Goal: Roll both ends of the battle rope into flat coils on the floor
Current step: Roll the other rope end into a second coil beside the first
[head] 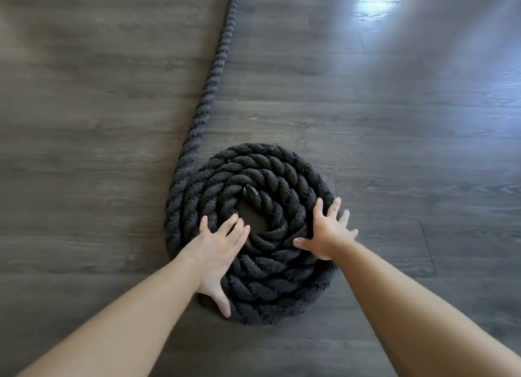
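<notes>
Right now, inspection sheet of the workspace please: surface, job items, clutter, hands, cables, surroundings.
Surface: dark grey wood-look floor, with bright glare at the top right.
Job's things: black rope coil lying flat, several turns, small open centre with the rope end showing there. The loose rope leaves the coil's left side and runs out of the top of the view. Second end not in view.
Clutter: nothing seen.
Hands: left hand flat on the coil's near-left, fingers spread; right hand flat on the right edge, fingers spread. Neither is closed around the rope.
Cables: nothing seen.
Surroundings: only floor in view.
</notes>
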`<action>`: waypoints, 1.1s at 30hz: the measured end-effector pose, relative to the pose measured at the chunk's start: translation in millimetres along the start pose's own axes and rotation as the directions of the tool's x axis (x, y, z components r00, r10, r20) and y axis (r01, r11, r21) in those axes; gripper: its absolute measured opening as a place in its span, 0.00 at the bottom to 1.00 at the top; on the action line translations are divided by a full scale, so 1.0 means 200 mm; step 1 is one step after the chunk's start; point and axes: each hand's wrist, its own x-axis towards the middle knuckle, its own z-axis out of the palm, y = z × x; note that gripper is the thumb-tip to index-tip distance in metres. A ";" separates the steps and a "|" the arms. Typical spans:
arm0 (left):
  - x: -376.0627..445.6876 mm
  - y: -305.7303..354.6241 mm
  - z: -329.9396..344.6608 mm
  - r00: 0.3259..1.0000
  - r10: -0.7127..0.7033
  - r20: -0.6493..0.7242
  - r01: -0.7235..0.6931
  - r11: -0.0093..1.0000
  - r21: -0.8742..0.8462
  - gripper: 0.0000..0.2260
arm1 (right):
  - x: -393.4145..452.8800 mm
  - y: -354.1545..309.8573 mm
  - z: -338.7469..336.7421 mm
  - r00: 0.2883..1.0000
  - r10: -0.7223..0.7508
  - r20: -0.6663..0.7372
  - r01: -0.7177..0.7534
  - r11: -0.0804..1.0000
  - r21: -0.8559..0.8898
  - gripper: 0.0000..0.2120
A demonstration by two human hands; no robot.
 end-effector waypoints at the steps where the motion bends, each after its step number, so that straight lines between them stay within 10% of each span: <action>1: 0.01 0.00 -0.01 1.000 -0.024 -0.005 0.024 0.999 -0.026 0.74 | 0.01 -0.03 -0.03 1.000 0.012 -0.020 -0.012 1.000 -0.006 0.54; 9: 0.16 0.01 -0.17 0.985 -0.163 0.049 0.170 0.952 -0.253 0.74 | -0.08 -0.46 0.02 0.928 0.348 0.137 -0.374 0.870 0.322 0.58; 14: 0.21 -0.18 -0.16 1.000 0.020 -0.017 -0.023 0.986 -0.162 0.70 | 0.05 -0.53 0.00 0.887 0.433 0.162 -0.462 0.821 0.336 0.62; 21: 0.23 -0.83 -0.16 0.945 0.315 0.087 -0.321 0.945 0.067 0.69 | 0.19 -0.53 -0.09 0.915 0.366 0.169 -0.402 0.841 0.362 0.60; 33: 0.38 -0.83 -0.17 0.949 0.316 0.017 -0.316 0.946 0.067 0.72 | 0.39 -0.50 -0.23 0.950 0.298 0.096 -0.310 0.937 0.159 0.63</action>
